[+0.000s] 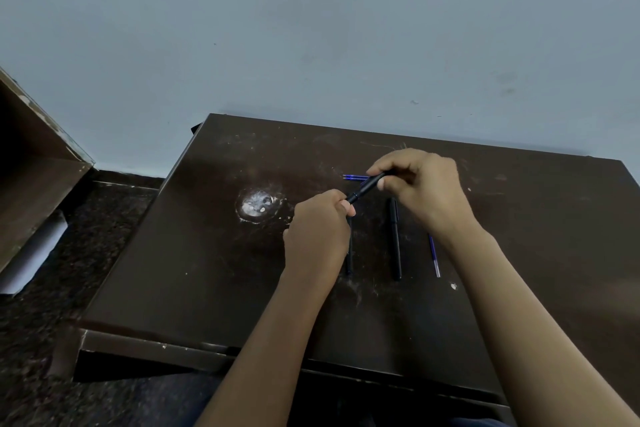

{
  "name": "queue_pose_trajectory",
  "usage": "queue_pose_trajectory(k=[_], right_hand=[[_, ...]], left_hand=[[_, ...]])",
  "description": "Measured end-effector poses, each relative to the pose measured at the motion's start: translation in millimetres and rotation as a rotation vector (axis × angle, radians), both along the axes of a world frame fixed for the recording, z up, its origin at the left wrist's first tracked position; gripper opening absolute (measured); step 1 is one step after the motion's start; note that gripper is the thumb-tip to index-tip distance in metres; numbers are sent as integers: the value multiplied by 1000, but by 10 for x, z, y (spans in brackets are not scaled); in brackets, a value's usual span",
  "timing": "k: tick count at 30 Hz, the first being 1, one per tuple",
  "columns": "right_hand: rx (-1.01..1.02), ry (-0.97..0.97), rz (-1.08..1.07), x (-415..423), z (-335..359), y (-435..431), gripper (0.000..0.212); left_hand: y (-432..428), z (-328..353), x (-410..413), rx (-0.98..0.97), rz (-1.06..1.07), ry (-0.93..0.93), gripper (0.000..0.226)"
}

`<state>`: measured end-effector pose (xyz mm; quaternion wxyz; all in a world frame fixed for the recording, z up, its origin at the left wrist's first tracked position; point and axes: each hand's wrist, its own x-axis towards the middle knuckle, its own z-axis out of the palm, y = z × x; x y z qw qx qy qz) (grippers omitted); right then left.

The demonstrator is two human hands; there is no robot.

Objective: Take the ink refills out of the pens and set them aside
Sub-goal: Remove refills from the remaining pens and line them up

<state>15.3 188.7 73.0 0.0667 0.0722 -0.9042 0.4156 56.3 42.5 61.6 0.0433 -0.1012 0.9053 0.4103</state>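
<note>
A black pen (365, 189) is held slanted above the dark table (207, 270). My right hand (420, 187) grips its upper end and my left hand (320, 232) pinches its lower tip. Two more black pens lie on the table: one (394, 239) between my hands, the other (349, 253) partly hidden under my left hand. A blue refill (433, 255) lies to the right of them, partly under my right forearm. Another blue refill (355, 177) lies behind the held pen, its right end hidden by my right hand.
A white scuffed patch (256, 204) marks the table left of my hands. A pale wall (311, 45) rises just behind the table. A brown wooden unit (31, 177) stands at the left, on a dark speckled floor (86, 236).
</note>
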Motion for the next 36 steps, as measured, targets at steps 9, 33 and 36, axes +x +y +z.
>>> queue_pose_trajectory(k=[9, 33, 36], right_hand=[[152, -4, 98, 21, -42, 2, 17], [-116, -531, -308, 33, -258, -183, 30], [145, -504, -237, 70, -338, -253, 54]], left_hand=[[-18, 29, 34, -126, 0, 104, 25], [95, 59, 54, -49, -111, -223, 25], [67, 65, 80, -98, -82, -174, 23]])
